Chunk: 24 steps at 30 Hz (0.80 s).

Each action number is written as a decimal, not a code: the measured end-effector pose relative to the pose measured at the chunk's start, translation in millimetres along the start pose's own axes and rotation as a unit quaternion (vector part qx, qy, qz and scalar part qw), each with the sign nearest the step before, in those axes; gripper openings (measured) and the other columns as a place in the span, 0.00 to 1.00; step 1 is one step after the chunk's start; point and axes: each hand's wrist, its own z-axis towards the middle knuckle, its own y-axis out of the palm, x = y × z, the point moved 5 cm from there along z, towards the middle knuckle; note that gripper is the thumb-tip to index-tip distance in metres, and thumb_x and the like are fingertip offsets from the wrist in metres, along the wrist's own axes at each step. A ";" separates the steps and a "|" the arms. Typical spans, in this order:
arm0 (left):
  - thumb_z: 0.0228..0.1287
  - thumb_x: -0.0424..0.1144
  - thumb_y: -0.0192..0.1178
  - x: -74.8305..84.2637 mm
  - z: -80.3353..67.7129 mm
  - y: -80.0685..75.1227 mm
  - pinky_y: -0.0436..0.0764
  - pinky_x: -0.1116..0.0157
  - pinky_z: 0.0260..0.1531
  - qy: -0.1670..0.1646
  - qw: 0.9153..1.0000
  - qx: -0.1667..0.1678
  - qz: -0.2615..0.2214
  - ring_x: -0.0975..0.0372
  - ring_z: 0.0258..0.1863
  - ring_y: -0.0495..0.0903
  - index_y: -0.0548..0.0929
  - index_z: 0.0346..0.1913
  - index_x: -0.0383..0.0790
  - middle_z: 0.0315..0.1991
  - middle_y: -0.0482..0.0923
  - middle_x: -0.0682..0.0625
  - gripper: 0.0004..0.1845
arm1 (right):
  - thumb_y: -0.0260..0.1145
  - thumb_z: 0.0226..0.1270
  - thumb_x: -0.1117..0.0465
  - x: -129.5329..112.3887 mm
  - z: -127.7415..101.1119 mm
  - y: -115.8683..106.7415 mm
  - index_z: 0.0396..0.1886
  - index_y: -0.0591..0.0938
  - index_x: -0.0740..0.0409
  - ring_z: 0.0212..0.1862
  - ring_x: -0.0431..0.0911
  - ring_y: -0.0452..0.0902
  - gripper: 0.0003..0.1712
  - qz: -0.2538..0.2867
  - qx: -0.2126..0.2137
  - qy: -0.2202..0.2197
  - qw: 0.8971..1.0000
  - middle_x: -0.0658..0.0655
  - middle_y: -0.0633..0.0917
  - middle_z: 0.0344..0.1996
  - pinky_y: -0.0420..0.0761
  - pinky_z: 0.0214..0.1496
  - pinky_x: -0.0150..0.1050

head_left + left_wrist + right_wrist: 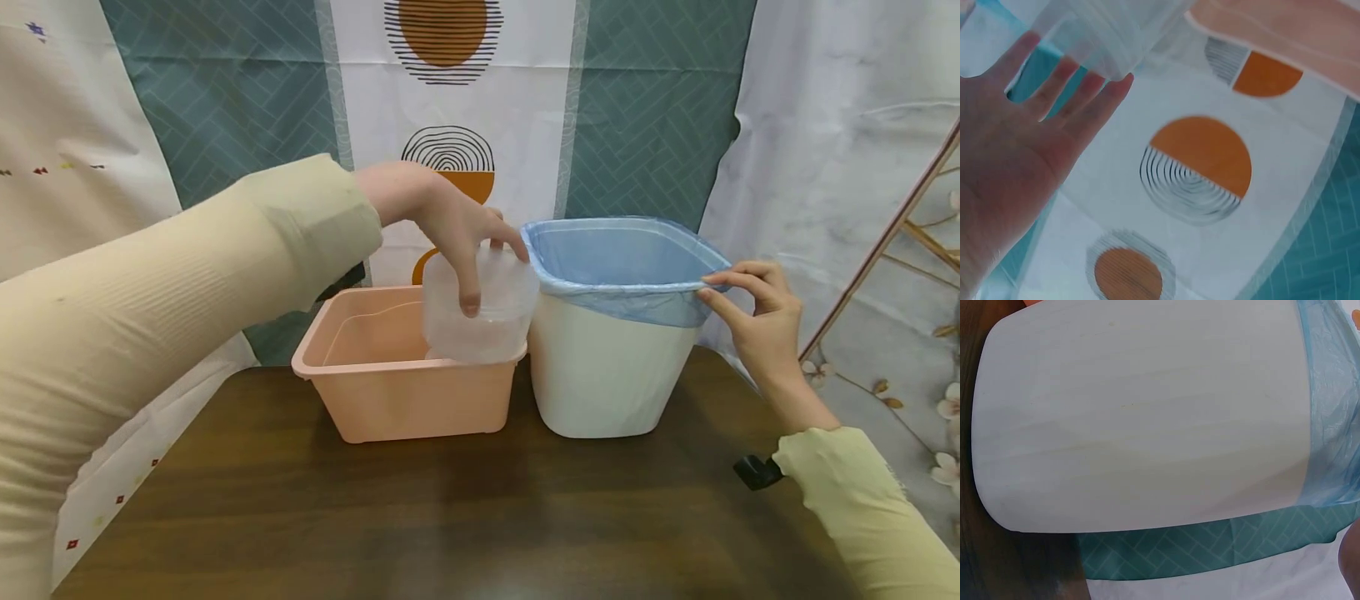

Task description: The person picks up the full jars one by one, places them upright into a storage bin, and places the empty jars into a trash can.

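Left hand (450,229) of mine comes down from above and grips a clear plastic container (480,308), thumb on its near face and fingers curled over the top and far side. So the container hangs just under my palm, held above the right end of the pink bin (390,392) and close beside the white wastebasket (607,375). From the left wrist view the fingers (1060,87) reach up onto the container's ribbed wall, though that picture is blurred.

My right hand (757,308) pinches the blue liner bag (622,275) at the near right corner of the wastebasket's rim, thumb and forefinger closed on the folded-over edge. The right wrist view shows the white wall with the blue bag lapped over its top. Both bin and wastebasket stand side by side on the dark wooden tabletop (450,517).
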 end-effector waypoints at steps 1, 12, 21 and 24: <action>0.53 0.59 0.69 -2.6 -2.0 -4.4 0.66 0.49 0.69 -0.007 1.000 0.004 0.000 0.54 0.72 0.53 0.52 0.75 0.69 0.76 0.48 0.52 0.49 | 0.67 0.57 0.80 -2.1 -0.3 0.6 0.39 0.83 0.82 0.49 0.36 0.70 0.10 -0.001 -0.001 0.004 1.000 0.39 0.77 0.40 0.70 0.52 0.22; 0.53 0.58 0.71 -16.3 -13.0 -51.5 0.67 0.50 0.69 -0.020 0.996 0.092 0.001 0.49 0.73 0.51 0.47 0.77 0.67 0.78 0.43 0.45 0.54 | 0.68 0.58 0.79 0.5 0.3 0.0 0.40 0.83 0.80 0.50 0.35 0.70 0.10 -0.017 -0.002 0.006 1.000 0.38 0.77 0.40 0.70 0.53 0.21; 0.52 0.57 0.72 -8.5 -0.9 -72.6 0.68 0.51 0.69 0.002 0.987 0.159 0.006 0.50 0.74 0.51 0.46 0.78 0.66 0.79 0.41 0.47 0.56 | 0.67 0.58 0.79 -0.8 -0.7 0.8 0.40 0.83 0.81 0.49 0.35 0.70 0.10 -0.018 -0.001 0.004 1.000 0.38 0.77 0.40 0.70 0.52 0.21; 0.52 0.58 0.72 -1.3 4.9 -76.6 0.68 0.51 0.69 0.010 0.986 0.164 0.011 0.49 0.74 0.50 0.46 0.78 0.65 0.80 0.39 0.47 0.56 | 0.67 0.58 0.80 -3.0 -0.9 1.2 0.39 0.83 0.82 0.49 0.35 0.70 0.10 -0.014 -0.001 0.000 1.000 0.38 0.77 0.40 0.70 0.53 0.21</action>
